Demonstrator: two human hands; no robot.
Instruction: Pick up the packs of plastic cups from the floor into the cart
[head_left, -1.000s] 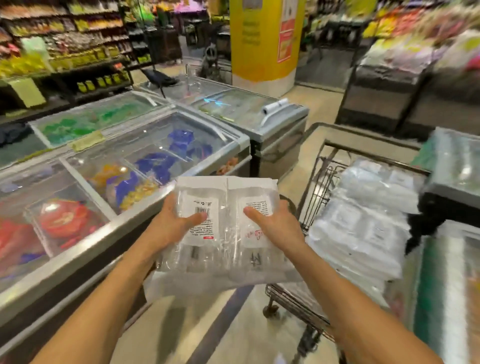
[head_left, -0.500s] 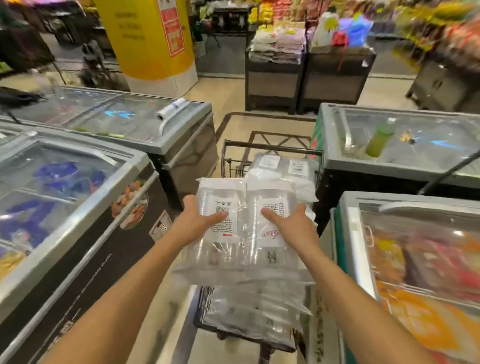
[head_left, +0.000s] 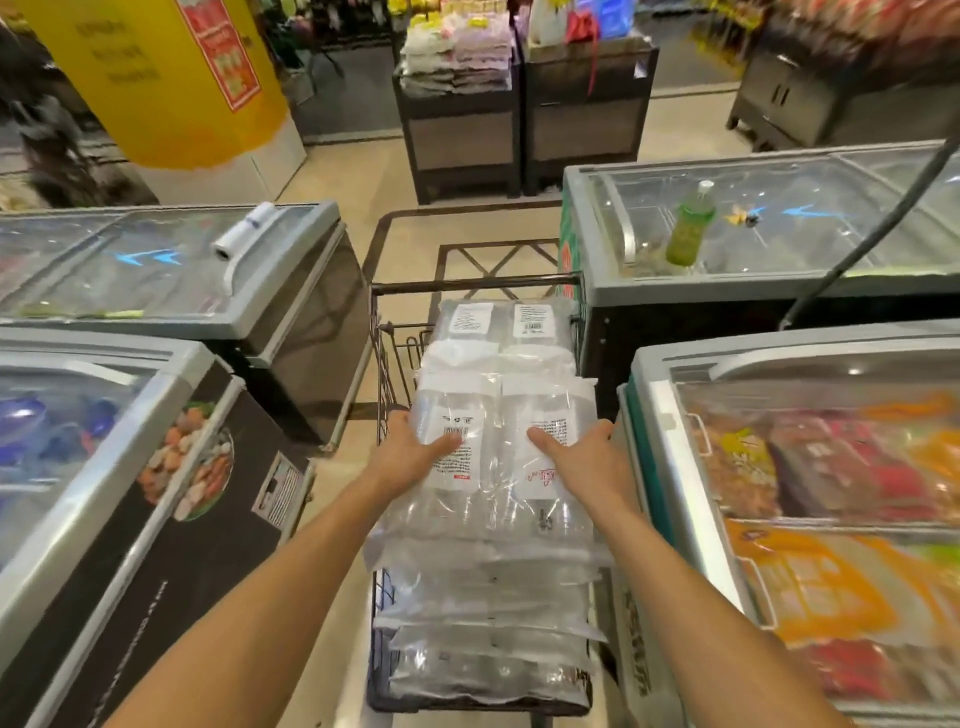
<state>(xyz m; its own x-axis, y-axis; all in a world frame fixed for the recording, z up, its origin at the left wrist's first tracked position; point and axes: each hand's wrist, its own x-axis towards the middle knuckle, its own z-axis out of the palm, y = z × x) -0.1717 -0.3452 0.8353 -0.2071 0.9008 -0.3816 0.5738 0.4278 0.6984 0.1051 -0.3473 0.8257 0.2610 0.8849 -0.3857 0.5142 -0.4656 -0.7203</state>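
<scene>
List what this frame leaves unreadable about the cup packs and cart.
Head view:
Bottom of the cart: covered by stacked packs.
Fingers of left hand and right hand: mostly under the held pack.
Label print: too small, blurred.
Packs left on the floor: hidden behind cart and arms.

- The held pack (head_left: 498, 467) lies between the fingers of the left hand (head_left: 410, 457) and those of the right hand (head_left: 587, 462)
- Under and beyond the fingers, the stacked packs (head_left: 498, 332) lie in the cart (head_left: 467, 285)
- The left freezer (head_left: 104, 467) stands left of the fingers, the right freezer (head_left: 675, 467) right of them
</scene>
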